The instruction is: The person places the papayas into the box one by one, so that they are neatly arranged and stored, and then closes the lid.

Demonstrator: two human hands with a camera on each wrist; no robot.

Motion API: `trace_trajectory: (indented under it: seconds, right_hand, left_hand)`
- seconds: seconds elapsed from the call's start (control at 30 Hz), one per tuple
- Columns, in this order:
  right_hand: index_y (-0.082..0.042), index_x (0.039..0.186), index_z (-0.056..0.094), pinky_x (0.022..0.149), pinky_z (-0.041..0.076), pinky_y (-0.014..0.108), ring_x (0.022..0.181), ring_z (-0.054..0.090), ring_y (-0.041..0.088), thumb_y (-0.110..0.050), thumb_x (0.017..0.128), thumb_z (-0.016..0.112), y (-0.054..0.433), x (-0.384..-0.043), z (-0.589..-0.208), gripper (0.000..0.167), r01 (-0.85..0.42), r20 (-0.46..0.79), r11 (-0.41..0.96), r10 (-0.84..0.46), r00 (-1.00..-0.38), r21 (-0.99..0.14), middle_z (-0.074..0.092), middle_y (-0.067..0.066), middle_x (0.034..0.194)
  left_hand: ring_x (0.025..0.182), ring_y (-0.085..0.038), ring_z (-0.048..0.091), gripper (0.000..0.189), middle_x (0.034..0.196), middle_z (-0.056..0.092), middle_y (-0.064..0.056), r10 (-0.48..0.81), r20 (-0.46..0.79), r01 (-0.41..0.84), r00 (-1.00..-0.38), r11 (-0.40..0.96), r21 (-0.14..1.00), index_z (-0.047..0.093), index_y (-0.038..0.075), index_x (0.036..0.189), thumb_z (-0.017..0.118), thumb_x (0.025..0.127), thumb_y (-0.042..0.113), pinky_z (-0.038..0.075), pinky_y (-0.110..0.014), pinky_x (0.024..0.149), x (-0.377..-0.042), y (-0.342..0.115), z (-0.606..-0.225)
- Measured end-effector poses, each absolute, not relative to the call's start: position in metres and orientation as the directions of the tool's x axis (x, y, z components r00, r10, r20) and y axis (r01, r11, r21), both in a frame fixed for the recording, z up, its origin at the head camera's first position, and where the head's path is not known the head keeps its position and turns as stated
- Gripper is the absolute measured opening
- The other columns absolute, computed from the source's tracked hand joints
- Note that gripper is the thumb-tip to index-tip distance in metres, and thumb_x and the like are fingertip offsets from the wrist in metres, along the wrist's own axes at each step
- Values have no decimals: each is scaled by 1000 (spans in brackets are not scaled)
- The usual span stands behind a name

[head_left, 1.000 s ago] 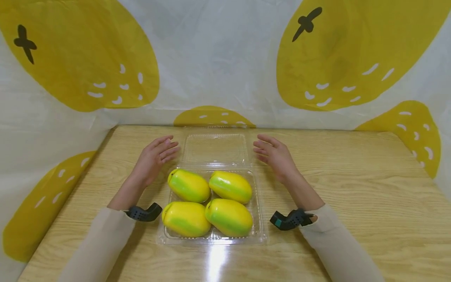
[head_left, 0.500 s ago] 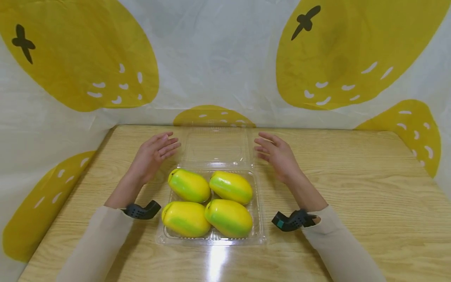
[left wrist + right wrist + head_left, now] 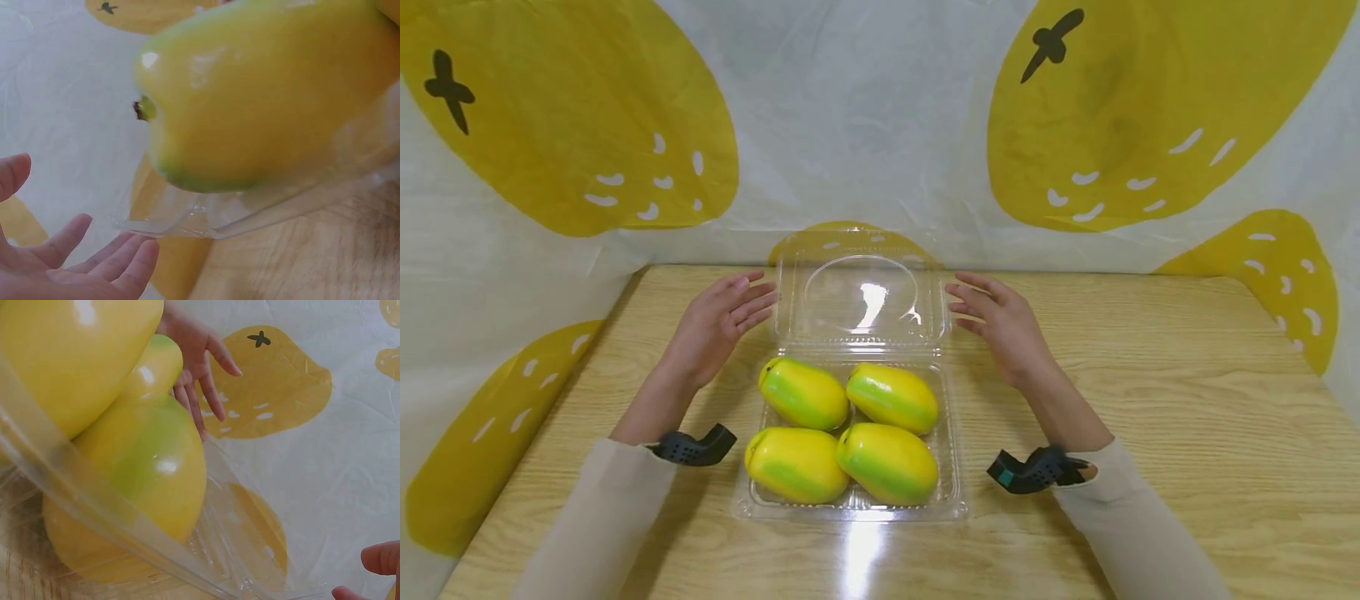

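Note:
A clear plastic clamshell box lies on the table, its base (image 3: 957, 467) holding several yellow-green, papaya-like fruits (image 3: 887, 464) in two rows. Its lid (image 3: 861, 287) is hinged at the far side and stands tilted up and back. In the head view, my left hand (image 3: 711, 329) is at the lid's left edge, fingers extended and fingertips right by the plastic. Mirroring it, my right hand (image 3: 1006, 332) has its fingers loosely extended at the right edge. One fruit (image 3: 262, 100) fills much of the left wrist view, above the left fingers (image 3: 134, 269).
The wood-grain table (image 3: 1150, 392) extends to both sides of the box. Behind it hangs a white cloth (image 3: 865, 108) printed with large yellow fruit, close to the lid. Dark wrist devices (image 3: 692, 447) are worn at both sleeve ends.
The lid has swung from lying back low to a more upright tilt. Both hands have risen slightly and moved a little outward. The fruits have stayed in place.

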State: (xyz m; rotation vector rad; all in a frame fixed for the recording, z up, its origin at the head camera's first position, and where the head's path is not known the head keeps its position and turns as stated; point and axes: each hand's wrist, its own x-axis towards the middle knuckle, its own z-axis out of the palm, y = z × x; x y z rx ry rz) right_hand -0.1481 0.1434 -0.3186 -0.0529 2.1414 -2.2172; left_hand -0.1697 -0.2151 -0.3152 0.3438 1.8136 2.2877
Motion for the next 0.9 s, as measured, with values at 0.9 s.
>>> trace_trajectory:
  seconds: [0.9]
  right_hand:
    - [-1, 139, 43, 92, 48, 28, 108, 59, 29, -26, 98, 55, 152, -128, -299, 50, -83, 100, -142, -117, -988, -986, 57, 10, 122]
  left_hand:
    - [114, -33, 53, 47, 136, 44, -27, 288, 182, 125, -940, -208, 970, 37, -7, 139, 48, 102, 20, 43, -33, 99, -148, -209, -285]
